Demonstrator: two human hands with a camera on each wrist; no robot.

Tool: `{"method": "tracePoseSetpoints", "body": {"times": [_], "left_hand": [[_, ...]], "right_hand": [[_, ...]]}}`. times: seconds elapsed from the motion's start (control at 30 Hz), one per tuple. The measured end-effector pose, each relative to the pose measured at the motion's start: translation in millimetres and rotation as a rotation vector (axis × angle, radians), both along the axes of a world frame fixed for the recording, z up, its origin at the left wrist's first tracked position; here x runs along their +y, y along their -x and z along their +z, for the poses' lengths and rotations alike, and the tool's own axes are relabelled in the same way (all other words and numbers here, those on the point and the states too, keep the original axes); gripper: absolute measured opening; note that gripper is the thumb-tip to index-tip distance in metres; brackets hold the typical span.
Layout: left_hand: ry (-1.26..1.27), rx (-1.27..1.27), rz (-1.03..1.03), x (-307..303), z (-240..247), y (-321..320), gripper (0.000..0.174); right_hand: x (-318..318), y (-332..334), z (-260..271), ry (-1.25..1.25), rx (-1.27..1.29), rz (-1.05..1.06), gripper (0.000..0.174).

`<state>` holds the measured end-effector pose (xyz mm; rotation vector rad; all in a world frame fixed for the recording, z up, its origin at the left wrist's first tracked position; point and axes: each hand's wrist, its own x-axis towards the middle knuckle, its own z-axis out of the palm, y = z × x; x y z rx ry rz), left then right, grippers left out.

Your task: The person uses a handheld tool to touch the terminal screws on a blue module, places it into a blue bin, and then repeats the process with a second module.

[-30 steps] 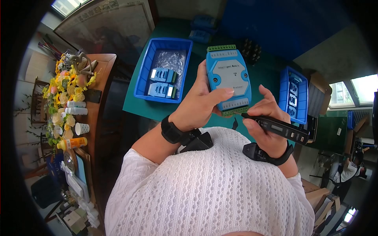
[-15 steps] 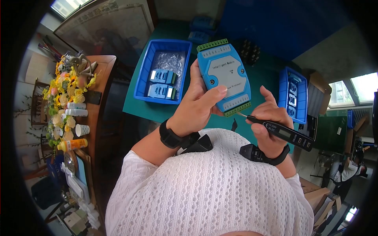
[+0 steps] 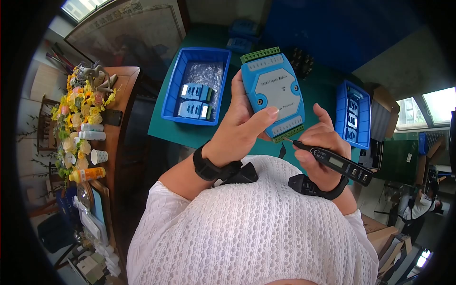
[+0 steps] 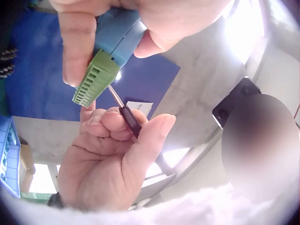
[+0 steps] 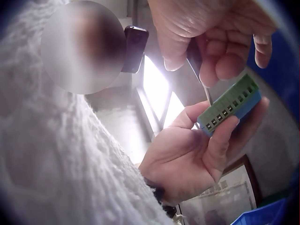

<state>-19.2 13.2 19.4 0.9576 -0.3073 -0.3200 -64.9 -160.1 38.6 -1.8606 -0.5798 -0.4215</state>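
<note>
In the head view my left hand (image 3: 232,128) grips a blue and grey electronic module (image 3: 280,97), its thumb across the labelled front. Green screw terminal blocks (image 3: 289,134) run along both short ends. My right hand (image 3: 325,147) pinches a black voltage tester screwdriver (image 3: 336,163) with a small display. Its thin metal shaft (image 4: 116,96) reaches the near green terminal block (image 4: 96,78) in the left wrist view. From the right wrist view, the shaft meets the screw side of the block (image 5: 229,104), and the left hand's fingers wrap the module from below.
A blue bin (image 3: 171,102) on the green table (image 3: 159,126) holds two similar modules (image 3: 194,109) and plastic wrap. Another blue bin (image 3: 365,118) with modules stands at the right. Dark small parts (image 3: 301,61) lie behind the held module. Flowers and cups (image 3: 99,156) line the left wooden table.
The module has tilted anticlockwise in the left hand, dipping left and then shifting slightly back right. The tester's tip has moved left along the near terminal block.
</note>
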Motion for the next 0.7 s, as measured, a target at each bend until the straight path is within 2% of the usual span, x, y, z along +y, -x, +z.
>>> {"method": "tracePoseSetpoints", "body": {"times": [0.1, 0.7], "left_hand": [[-0.020, 0.047, -0.049, 3.1, 1.8, -0.9, 0.077], [-0.012, 0.034, -0.033, 1.5, -0.1, -0.9, 0.075]], "right_hand": [[-0.3, 0.3, -1.2, -0.002, -0.013, 0.003, 0.025], [2.9, -0.3, 1.9, 0.036, 0.005, 0.017, 0.025]]}}
